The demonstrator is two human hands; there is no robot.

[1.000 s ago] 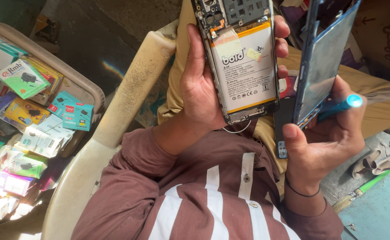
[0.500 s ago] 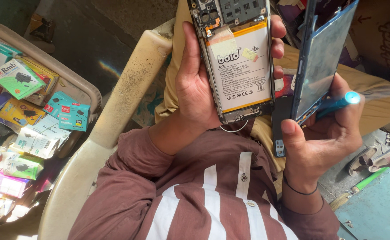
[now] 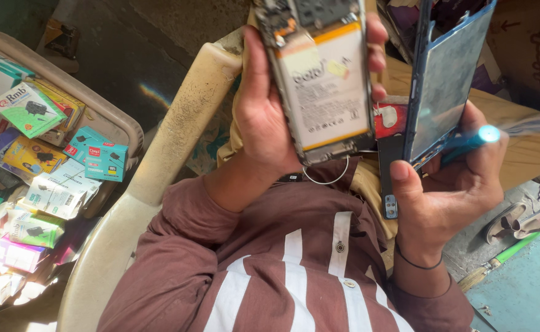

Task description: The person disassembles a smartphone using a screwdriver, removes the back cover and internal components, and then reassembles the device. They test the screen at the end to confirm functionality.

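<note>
My left hand (image 3: 262, 126) grips an opened phone (image 3: 326, 80), its back off so the white and orange battery and the circuit board show. A thin wire loop (image 3: 325, 178) hangs from its lower end. My right hand (image 3: 457, 190) holds the phone's blue back cover (image 3: 445, 80) upright beside it, with a blue-handled tool (image 3: 474, 140) tucked between the fingers. A dark slim piece (image 3: 390, 175) sits under the right thumb. Both hands are above my lap and my maroon striped shirt.
A cream plastic chair arm (image 3: 178, 141) runs along my left side. Beyond it a tray (image 3: 119, 120) holds several small coloured accessory boxes (image 3: 101, 161). Sandals (image 3: 519, 220) and a green-handled broom (image 3: 516, 246) lie on the floor at right.
The opened phone has risen slightly toward the top of the view and tilted a little. The right hand with cover and tool has barely moved.
</note>
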